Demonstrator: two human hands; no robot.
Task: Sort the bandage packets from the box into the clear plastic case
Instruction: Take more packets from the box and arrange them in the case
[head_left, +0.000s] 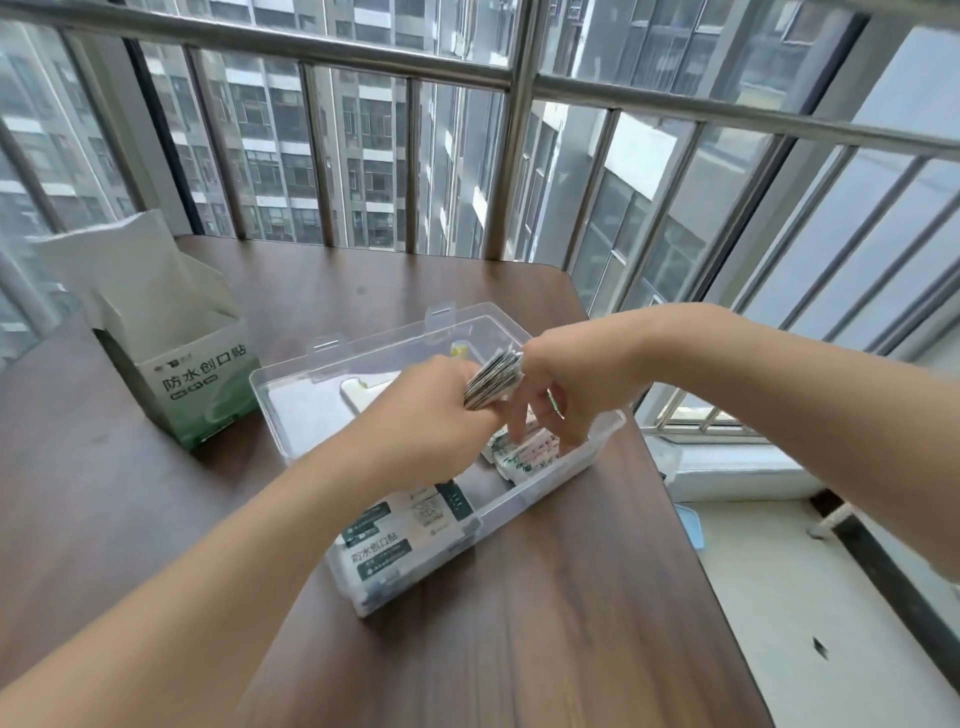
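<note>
A clear plastic case (605, 434) lies open on the brown table, its lid (332, 358) tipped back. My left hand (431, 410) hovers over it, shut on a stack of bandage packets (493, 382). Fingers down, my right hand (566, 395) touches a small pile of packets (524, 454) in the case's right part. More packets (405, 530) with green and white labels fill the near end of the case. The green and white bandage box (197, 389) stands open at the left, its flaps up.
The wooden table (571, 623) ends at a rounded right edge close to the case. Metal window bars (514, 156) run behind the table. A pale ledge (779, 597) lies below on the right.
</note>
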